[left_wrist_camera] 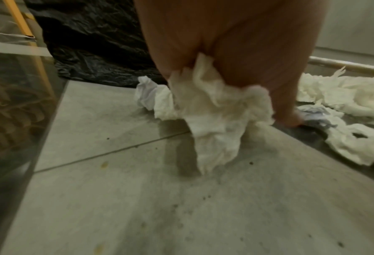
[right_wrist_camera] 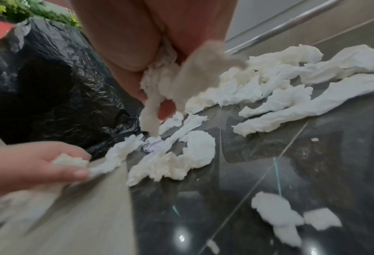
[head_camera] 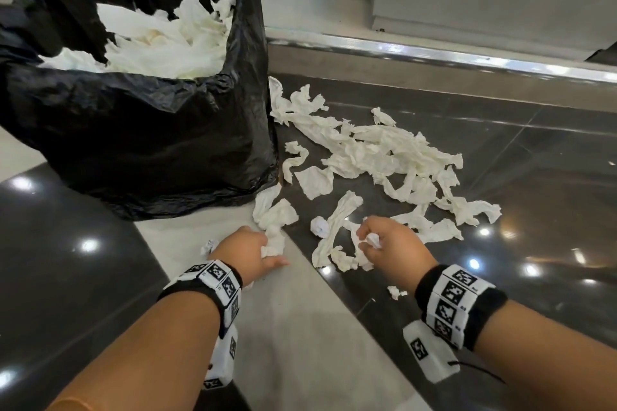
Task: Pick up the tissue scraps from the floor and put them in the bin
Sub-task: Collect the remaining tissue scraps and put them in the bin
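White tissue scraps (head_camera: pixel 374 157) lie strewn over the dark floor to the right of the bin (head_camera: pixel 143 130), a black bag part-filled with tissue. My left hand (head_camera: pixel 257 248) grips a crumpled tissue wad (left_wrist_camera: pixel 214 112) low over the pale floor strip, near the bag's base. My right hand (head_camera: pixel 374 242) holds a small bunch of tissue (right_wrist_camera: pixel 166 82) among the nearest scraps, a strip trailing down to the floor. The left hand (right_wrist_camera: pixel 50 165) with its wad also shows in the right wrist view.
A metal rail (head_camera: pixel 434 53) and a raised step run along the far side. A small paper ball (head_camera: pixel 319 227) lies between the hands, and small bits (head_camera: pixel 397 292) sit by my right wrist. Glossy dark tiles (head_camera: pixel 66 270) flank the pale strip (head_camera: pixel 300 327).
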Tool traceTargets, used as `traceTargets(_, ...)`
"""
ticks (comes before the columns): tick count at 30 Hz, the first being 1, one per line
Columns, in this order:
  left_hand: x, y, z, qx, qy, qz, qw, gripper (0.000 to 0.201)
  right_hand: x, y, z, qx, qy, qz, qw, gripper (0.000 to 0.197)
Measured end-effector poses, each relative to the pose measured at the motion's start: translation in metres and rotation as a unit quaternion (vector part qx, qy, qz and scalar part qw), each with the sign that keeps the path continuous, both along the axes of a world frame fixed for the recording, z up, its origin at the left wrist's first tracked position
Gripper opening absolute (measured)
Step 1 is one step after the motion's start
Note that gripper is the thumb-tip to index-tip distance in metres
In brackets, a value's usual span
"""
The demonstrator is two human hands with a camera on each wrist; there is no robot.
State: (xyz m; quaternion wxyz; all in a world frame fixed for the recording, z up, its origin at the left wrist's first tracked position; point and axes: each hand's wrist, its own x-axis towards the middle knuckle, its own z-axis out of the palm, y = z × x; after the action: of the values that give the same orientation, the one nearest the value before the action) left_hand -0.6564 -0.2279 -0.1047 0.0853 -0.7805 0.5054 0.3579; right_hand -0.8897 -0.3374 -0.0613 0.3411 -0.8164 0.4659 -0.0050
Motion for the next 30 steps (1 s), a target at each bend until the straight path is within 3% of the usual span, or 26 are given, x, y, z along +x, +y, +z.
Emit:
traceTargets(3, -0.002, 0.001, 0.006, -0.056, 0.014, 0.032, 0.998, 0.059, 0.010, -0.015, -0.007, -0.012, 0.020, 0.047, 0.999, 0.051)
traceTargets(5, -0.004, 0.001, 0.012, -0.082, 0.005, 0.038, 0.996, 0.049, 0.019, -0.019, -0.017, 0.021, 0.084, 0.079, 0.993, 0.083)
traceTargets(7, -0.004, 0.000, 0.018, -0.107, 0.001, 0.039, 0.993, 0.037, 0.027, -0.019, -0.030, 0.042, 0.177, 0.137, 0.974, 0.095)
traceTargets(9, -0.001, -0.001, 0.024, -0.135, 0.020, 0.050, 0.989, 0.024, 0.033, -0.021, -0.046, 0.039, 0.214, 0.184, 0.958, 0.084)
traceTargets(12, 0.006, -0.004, 0.038, -0.177, 0.039, 0.053, 0.982, 0.002, 0.037, -0.021, -0.054, -0.027, 0.218, 0.252, 0.943, 0.050)
traceTargets(15, 0.011, -0.007, 0.050, -0.192, 0.049, 0.060, 0.978, 0.012, 0.038, -0.012, -0.054, -0.085, 0.227, 0.276, 0.930, 0.033)
traceTargets(19, 0.017, -0.014, 0.073, -0.224, 0.073, 0.078, 0.969, 0.002, 0.040, -0.011, -0.038, 0.000, 0.173, 0.153, 0.973, 0.023)
traceTargets(22, 0.022, -0.026, 0.103, -0.208, 0.099, 0.048, 0.972, 0.011, 0.038, -0.020, -0.012, 0.049, 0.066, 0.019, 0.996, 0.011)
traceTargets(25, 0.032, -0.040, 0.152, -0.214, 0.106, -0.008, 0.971, 0.026, 0.040, -0.024, 0.020, 0.067, 0.009, -0.047, 0.997, 0.008)
traceTargets(28, 0.054, -0.053, 0.219, -0.308, 0.096, -0.006, 0.947, 0.030, 0.041, -0.025, 0.052, 0.063, -0.029, -0.075, 0.995, 0.008)
traceTargets(30, 0.077, -0.063, 0.259, -0.400, 0.077, 0.036, 0.913, 0.033, 0.042, -0.024, 0.071, 0.060, -0.044, -0.087, 0.993, 0.012)
